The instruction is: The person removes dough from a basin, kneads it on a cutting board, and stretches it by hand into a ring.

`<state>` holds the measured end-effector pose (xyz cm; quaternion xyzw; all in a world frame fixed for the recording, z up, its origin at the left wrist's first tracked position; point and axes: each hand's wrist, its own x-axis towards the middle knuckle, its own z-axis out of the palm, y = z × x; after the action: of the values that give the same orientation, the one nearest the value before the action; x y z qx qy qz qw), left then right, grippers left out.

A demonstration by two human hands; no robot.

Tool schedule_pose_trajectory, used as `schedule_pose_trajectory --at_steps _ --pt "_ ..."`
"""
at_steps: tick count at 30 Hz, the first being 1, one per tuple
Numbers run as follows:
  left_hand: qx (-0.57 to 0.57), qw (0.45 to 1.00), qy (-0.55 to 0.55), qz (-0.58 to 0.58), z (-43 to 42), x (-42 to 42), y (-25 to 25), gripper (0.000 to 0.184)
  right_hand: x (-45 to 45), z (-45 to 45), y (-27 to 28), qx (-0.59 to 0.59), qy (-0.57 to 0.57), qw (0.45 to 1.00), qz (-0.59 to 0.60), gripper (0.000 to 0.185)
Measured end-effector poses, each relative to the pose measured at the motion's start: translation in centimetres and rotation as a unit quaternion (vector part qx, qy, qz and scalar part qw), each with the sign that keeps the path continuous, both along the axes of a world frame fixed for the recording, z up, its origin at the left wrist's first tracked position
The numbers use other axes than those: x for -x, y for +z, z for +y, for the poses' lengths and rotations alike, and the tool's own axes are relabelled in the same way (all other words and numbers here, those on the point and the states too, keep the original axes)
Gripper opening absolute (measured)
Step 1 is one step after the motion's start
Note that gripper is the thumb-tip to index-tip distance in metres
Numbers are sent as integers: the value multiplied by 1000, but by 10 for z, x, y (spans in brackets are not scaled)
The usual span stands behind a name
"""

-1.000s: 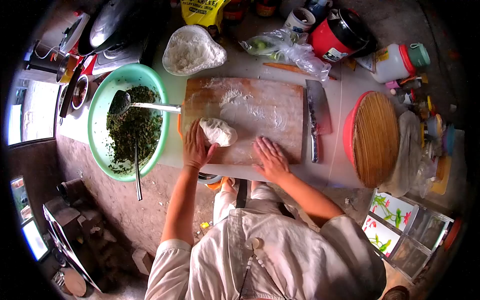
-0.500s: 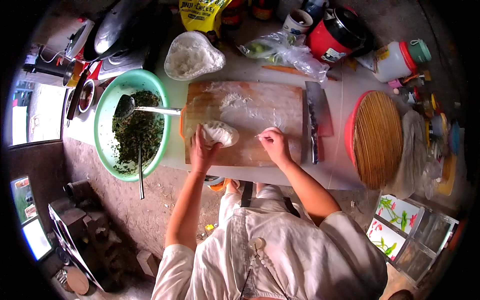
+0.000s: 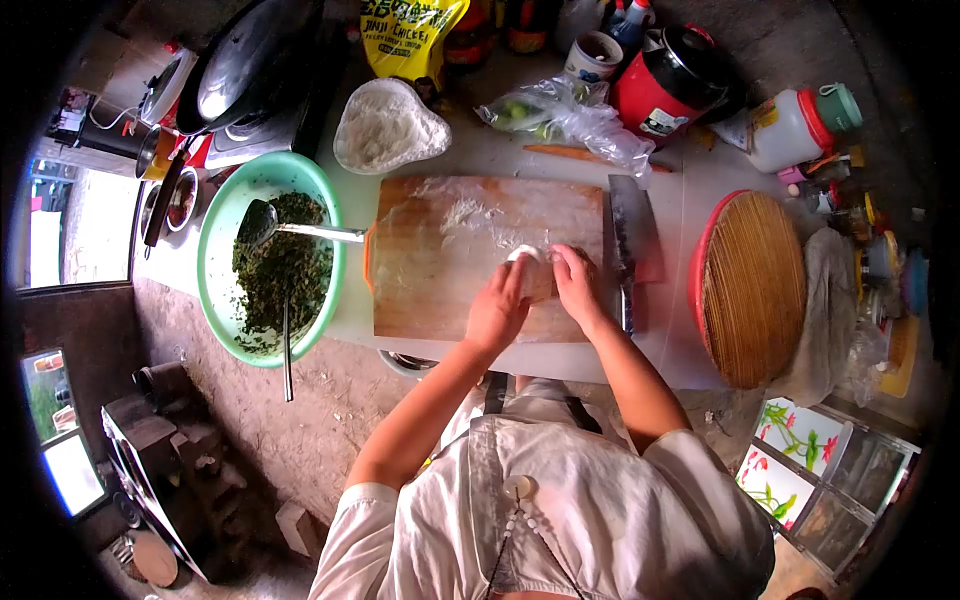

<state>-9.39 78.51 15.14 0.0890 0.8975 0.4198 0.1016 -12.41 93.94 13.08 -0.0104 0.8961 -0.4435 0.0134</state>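
Along your table's [image 3: 672,215] near edge lie the green basin [image 3: 206,270], cutting board [image 3: 430,275], cleaver [image 3: 629,230] and red basin [image 3: 698,275], left to right.

Prob. a home kitchen: lidded pan [image 3: 250,60] on stove [image 3: 270,142], chopping bd [image 3: 425,285] w/ cleaver [image 3: 628,225] alongside, flour bowl [image 3: 342,152], basin [image 3: 220,255] of chopped greens [image 3: 263,290], yellow food pkt [image 3: 405,55]; rough, dusty flr [image 3: 240,405] underfoot.

view: head, worn by the person | facing: forward and steeply down; the pale shirt [image 3: 590,500] is seen from above at the bottom edge | range: near; the left hand [image 3: 500,304] and right hand [image 3: 579,285] are framed around the middle, over the cutting board [image 3: 430,270] | field: wide, edges bowed, corners blacked out
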Motion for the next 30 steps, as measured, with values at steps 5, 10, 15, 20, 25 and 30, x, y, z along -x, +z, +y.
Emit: schedule_pose_trajectory --at_steps 5,10,15,20,25,30 --pt "35 988 -114 98 -3 -10 -11 50 8 -22 -4 -43 72 991 103 25" --pt "16 988 -27 149 -54 -24 -34 36 -19 -34 -22 -139 95 973 155 33" --pt "207 963 97 142 -125 -4 -65 34 23 -44 -37 -207 92 964 137 22" --pt "258 940 73 209 -145 0 -75 37 61 -46 -37 -247 94 962 63 17" --pt "271 957 52 -85 -148 11 -64 43 67 -38 -74 -260 153 950 84 21" --pt "224 956 62 178 -153 -9 -62 31 18 -38 25 -218 185 955 79 11"
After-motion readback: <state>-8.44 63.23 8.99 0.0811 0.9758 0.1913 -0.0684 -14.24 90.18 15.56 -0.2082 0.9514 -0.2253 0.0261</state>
